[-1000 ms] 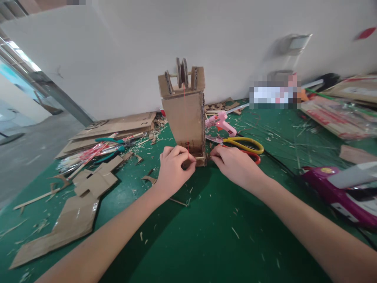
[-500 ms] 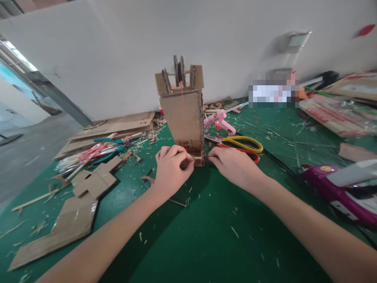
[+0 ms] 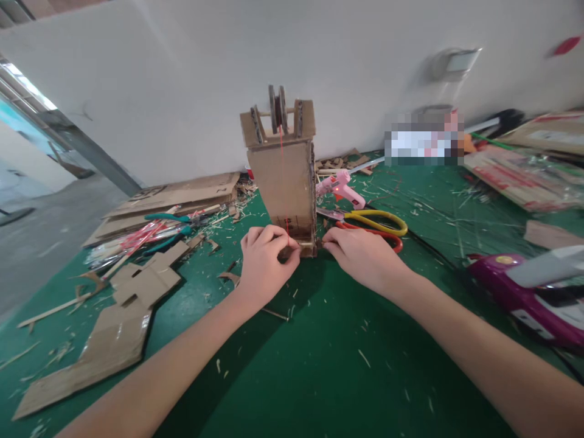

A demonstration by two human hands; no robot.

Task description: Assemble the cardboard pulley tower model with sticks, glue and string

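A cardboard tower (image 3: 285, 182) stands upright on the green table, with a cardboard pulley wheel (image 3: 277, 109) on a stick at its top. From the wheel a thin red string (image 3: 281, 155) runs down the front to my left hand (image 3: 267, 258). That hand's thumb and forefinger are pinched on the string's lower part, beside a thin wooden stick (image 3: 307, 245) crossing the tower's base. My right hand (image 3: 360, 252) is closed in a pinch at the stick's right end, just outside the tower wall. Its fingers mostly cover that end.
Scissors (image 3: 376, 222) and a pink glue gun (image 3: 344, 190) lie right of the tower. A purple tool (image 3: 506, 292) sits at the far right. On the left are teal-handled pliers (image 3: 171, 234) and cardboard pieces (image 3: 118, 331). Behind rises a pale wall (image 3: 191, 85).
Both hands and the tower stay in the same place. The red string now shows as a fuller line down the tower's front.
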